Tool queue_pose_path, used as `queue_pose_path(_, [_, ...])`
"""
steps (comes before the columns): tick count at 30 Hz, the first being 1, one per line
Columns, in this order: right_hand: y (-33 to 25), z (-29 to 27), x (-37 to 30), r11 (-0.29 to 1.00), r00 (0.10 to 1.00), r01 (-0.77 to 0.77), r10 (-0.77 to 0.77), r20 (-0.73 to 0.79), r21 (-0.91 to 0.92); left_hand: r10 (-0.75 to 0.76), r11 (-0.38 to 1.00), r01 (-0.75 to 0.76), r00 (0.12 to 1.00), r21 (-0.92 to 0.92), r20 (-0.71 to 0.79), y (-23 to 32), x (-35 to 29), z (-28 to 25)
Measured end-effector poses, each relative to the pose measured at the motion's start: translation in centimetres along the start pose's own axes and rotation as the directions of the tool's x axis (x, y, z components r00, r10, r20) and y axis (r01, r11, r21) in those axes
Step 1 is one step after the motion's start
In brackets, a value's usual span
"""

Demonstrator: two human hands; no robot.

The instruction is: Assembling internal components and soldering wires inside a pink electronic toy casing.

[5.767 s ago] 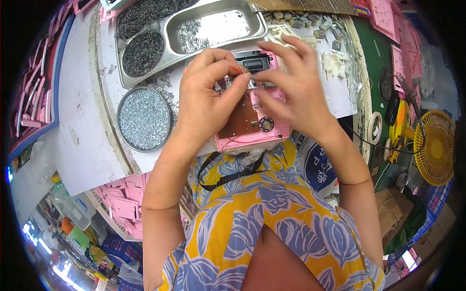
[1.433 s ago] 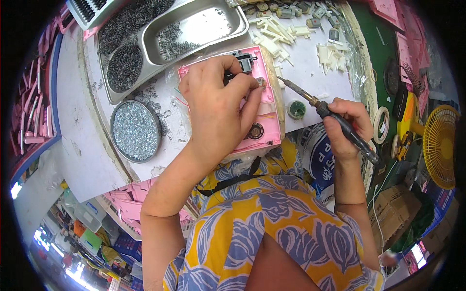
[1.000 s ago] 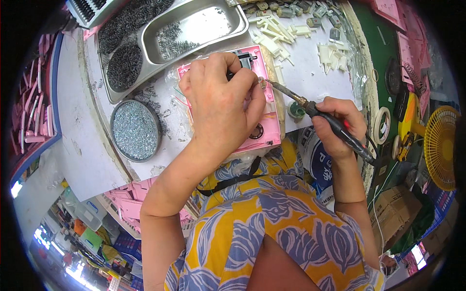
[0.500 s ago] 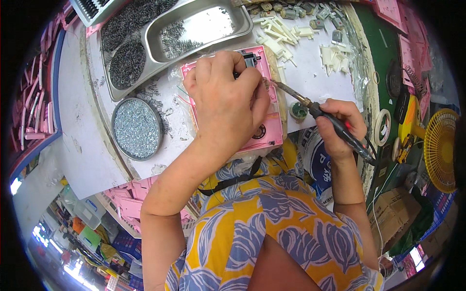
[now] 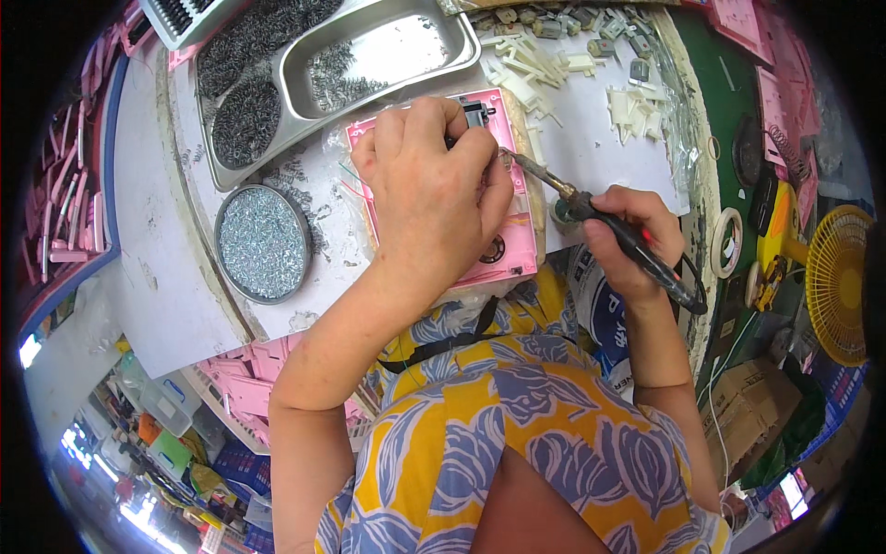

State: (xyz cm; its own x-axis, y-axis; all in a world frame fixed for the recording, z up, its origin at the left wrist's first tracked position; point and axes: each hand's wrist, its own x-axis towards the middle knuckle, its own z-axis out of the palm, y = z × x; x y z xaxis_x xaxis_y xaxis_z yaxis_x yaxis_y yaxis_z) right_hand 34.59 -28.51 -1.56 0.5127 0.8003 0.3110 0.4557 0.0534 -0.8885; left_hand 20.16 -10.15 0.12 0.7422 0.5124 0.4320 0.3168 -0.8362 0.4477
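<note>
My left hand [image 5: 426, 180] rests over a pink plastic housing [image 5: 519, 247] on the table, its fingers bent and pressed together. Whatever they pinch is hidden beneath the hand. A dark part [image 5: 477, 113] shows at the housing's far edge, and thin red and green wires [image 5: 350, 181] stick out at its left. My right hand [image 5: 653, 218] is closed around the black handle of a soldering iron [image 5: 577, 205]. The iron points up and left, its tip close to the fingertips of my left hand at the housing's right side. Exact contact is too small to tell.
Left of the housing stands a round dish of small metal pieces [image 5: 262, 244]. Behind it lies a metal tray [image 5: 288, 69] with dark springs. White plastic parts [image 5: 635, 113] and small motors [image 5: 604, 46] lie far right. A small jar [image 5: 560, 210] sits partly behind the iron; a yellow fan [image 5: 838, 286] stands right.
My right hand and the soldering iron have shifted a little to the left, bringing the tip nearer my left fingers. The handle now covers part of the small jar. My left hand stays put.
</note>
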Motion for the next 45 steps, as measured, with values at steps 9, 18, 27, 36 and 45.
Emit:
queue_pose_path(9, [-0.4, -1.0, -0.6, 0.994, 0.998, -0.033, 0.039, -0.052, 0.1, -0.003, 1.0, 0.003, 1.0, 0.002, -0.01, 0.0, -0.1, 0.1])
queue_pose_path(18, [-0.4, -1.6, -0.6, 0.996, 0.994, -0.03, 0.039, -0.104, 0.079, -0.004, 1.0, 0.004, 1.0, 0.025, 0.003, 0.2, 0.0, 0.1])
queue_pose_path(27, [-0.7, -3.0, -0.6, 0.999, 0.984, -0.038, 0.044, -0.17, 0.037, -0.008, 0.988, -0.027, 0.975, 0.153, 0.221, -2.0, -0.2, -6.3])
queue_pose_path(36, [-1.5, -1.6, 1.7, 0.976, 0.973, -0.016, 0.066, -0.222, 0.218, 0.057, 0.982, -0.01, 0.967, -0.188, 0.249, -5.0, -0.6, -8.3])
queue_pose_path(45, [-5.1, 6.3, 7.6, 0.941, 0.98, -0.152, 0.104, 0.171, 0.303, -0.461, 0.402, 0.579, 0.798, -0.709, 0.389, -2.0, -2.0, -4.3])
